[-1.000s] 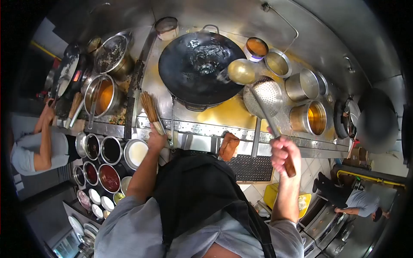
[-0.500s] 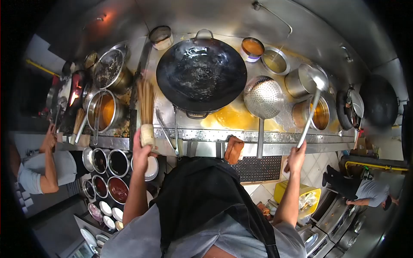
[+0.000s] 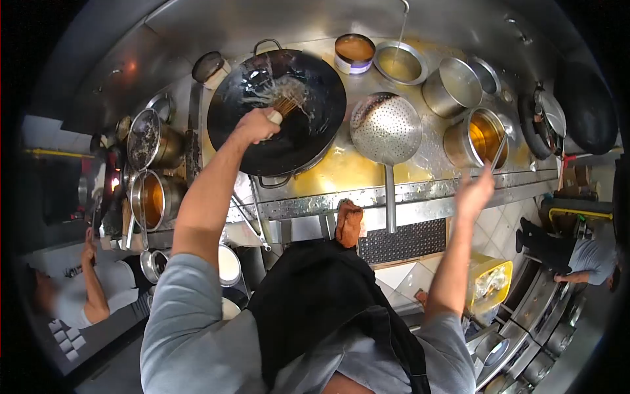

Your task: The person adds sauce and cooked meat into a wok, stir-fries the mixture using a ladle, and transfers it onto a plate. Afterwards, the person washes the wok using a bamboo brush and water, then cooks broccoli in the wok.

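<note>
My left hand (image 3: pixel 260 125) is closed on the pale handle of a bamboo brush (image 3: pixel 287 107), over the black wok (image 3: pixel 289 141). The brush's bristles touch the wet inside of the wok, where water splashes. On the right, my right hand (image 3: pixel 475 192), blurred by motion, grips the handle of a ladle (image 3: pixel 501 146). The ladle reaches the rim of a steel pot of orange liquid (image 3: pixel 467 146); its bowl is hard to make out. Between the hands lies a perforated skimmer (image 3: pixel 386 128), its handle toward me.
An orange-brown cloth (image 3: pixel 348 223) hangs at the counter's front edge. Behind stand an open tin (image 3: pixel 354 52), a steel bowl (image 3: pixel 400 64) under a tap and a steel pot (image 3: pixel 453 87). Tongs (image 3: pixel 251 222) lie left. One co-worker (image 3: pixel 98 289) is left, another (image 3: pixel 584 259) right.
My left hand has brought the brush from the counter's front edge up into the wok. My right hand has swung the ladle down to the pot of orange liquid.
</note>
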The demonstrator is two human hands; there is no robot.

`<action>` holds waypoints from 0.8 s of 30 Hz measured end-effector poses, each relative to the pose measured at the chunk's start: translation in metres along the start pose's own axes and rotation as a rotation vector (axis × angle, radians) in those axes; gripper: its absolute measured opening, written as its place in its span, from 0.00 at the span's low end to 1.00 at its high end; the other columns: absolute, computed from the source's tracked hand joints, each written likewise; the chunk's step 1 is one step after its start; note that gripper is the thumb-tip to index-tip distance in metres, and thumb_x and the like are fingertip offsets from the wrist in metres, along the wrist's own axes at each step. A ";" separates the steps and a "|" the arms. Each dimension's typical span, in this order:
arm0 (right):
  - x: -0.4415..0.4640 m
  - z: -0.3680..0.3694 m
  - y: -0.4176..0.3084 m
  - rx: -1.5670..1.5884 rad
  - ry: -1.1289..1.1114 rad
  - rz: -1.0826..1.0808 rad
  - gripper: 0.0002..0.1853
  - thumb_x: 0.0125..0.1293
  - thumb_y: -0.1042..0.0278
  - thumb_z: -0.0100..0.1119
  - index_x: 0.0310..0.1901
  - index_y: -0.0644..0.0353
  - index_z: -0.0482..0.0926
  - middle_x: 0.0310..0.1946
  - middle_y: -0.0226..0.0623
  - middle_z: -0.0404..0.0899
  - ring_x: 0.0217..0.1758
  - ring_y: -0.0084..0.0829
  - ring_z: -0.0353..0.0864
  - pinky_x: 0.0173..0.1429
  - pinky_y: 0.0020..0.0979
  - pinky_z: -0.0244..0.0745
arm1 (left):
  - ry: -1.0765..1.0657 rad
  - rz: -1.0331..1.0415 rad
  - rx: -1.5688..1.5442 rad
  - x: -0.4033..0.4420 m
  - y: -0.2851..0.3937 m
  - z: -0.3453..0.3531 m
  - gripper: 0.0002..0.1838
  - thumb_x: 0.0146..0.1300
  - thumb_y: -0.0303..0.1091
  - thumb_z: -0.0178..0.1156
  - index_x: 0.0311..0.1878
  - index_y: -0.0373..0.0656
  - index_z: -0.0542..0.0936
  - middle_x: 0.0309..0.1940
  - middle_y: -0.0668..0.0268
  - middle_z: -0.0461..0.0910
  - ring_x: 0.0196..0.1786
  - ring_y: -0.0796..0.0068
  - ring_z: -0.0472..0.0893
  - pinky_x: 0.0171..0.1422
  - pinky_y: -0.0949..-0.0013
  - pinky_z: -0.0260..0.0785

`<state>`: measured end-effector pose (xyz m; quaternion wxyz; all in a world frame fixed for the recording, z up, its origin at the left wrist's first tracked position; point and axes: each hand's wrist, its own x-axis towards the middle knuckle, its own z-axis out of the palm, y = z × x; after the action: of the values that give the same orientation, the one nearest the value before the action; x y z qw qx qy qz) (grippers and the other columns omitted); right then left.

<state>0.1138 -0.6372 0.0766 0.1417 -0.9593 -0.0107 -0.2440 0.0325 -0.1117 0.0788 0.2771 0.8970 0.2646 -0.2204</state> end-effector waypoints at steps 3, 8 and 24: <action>-0.076 -0.008 -0.156 0.530 -0.417 -0.418 0.23 0.61 0.75 0.61 0.59 0.64 0.76 0.56 0.53 0.78 0.58 0.52 0.78 0.66 0.45 0.71 | -0.126 -0.006 0.122 -0.042 0.018 0.010 0.35 0.50 0.41 0.68 0.66 0.54 0.79 0.31 0.59 0.87 0.28 0.62 0.86 0.39 0.61 0.80; -0.201 0.042 -0.314 0.829 -0.657 -0.760 0.22 0.57 0.59 0.69 0.48 0.67 0.82 0.45 0.45 0.80 0.55 0.43 0.78 0.55 0.45 0.75 | -0.171 0.269 0.513 -0.075 0.010 -0.015 0.38 0.46 0.47 0.71 0.66 0.57 0.79 0.49 0.50 0.86 0.52 0.48 0.85 0.60 0.55 0.77; -0.201 0.065 -0.342 0.407 -0.834 -0.801 0.12 0.62 0.66 0.54 0.34 0.55 0.89 0.34 0.41 0.89 0.38 0.39 0.90 0.46 0.42 0.80 | 0.013 0.054 0.741 0.036 -0.015 -0.045 0.21 0.51 0.38 0.65 0.47 0.39 0.86 0.48 0.52 0.86 0.52 0.51 0.86 0.57 0.57 0.79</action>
<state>-0.0632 -0.2814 0.0183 0.2033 -0.8490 -0.4716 0.1246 0.0620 -0.0608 0.0868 -0.0625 0.9444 0.1450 -0.2883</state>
